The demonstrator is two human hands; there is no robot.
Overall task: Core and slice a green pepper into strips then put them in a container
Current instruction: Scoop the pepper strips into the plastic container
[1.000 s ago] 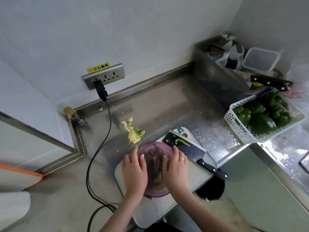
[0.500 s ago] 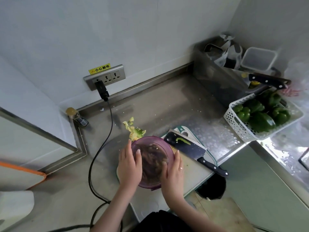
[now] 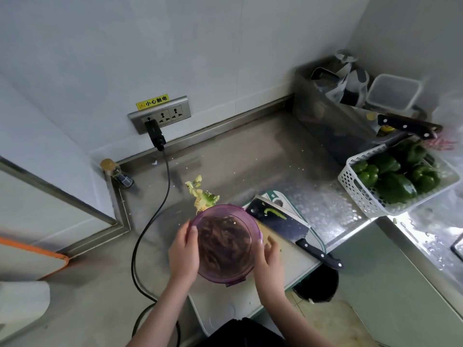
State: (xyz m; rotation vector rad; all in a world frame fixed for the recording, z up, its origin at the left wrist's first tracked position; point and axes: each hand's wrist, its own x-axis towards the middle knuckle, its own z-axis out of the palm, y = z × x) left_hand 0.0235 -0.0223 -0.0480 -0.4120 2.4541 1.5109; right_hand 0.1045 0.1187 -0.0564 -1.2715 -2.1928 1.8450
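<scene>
Container: round purple tub (image 3: pixel 226 246), see-through, w/ pepper strips (image 3: pixel 223 242) piled inside; sits over the far end of the cutting board (image 3: pixel 283 269), near ctr of view.
Left hand: left hand (image 3: pixel 184 251) at tub's 9 o'clock side; fingers curled round the wall, thumb tip on the rim approx 10 o'clock. Clamped on the tub.
Right hand: right hand (image 3: pixel 269 259) at tub's 3 o'clock side; palm toward the wall, fingers loosely bent, tips at rim level. Real grip vs just touching: can't tell.
Tub vs fingers: tub lies between both hands, strips inside the ring of fingers, none touched by a finger.
Lifted or resting: can't tell if tub base is on the board.
Knife: cleaver (image 3: pixel 283 222) flat on board at tub's 2 o'clock, blade edge just beside the rim, black handle pointing to 4 o'clock past the board edge; one green strip (image 3: pixel 275 212) stuck on the blade.
Scraps: pepper core and bits (image 3: pixel 201 195) on steel counter (image 3: pixel 238 159) at tub's 11 o'clock, just beside the rim.
Spare peppers: whole green peppers (image 3: pixel 395 176) in white basket (image 3: pixel 355 191), well apart at 2 o'clock.
Other: second knife (image 3: pixel 407 126) on the steel bin beyond the basket; clear box (image 3: pixel 394 91) far at 1 o'clock; black cable (image 3: pixel 160 196) from wall socket (image 3: pixel 160 113) runs down at 9 o'clock of tub; small bottle (image 3: pixel 116 171) in the corner at 10 o'clock.
</scene>
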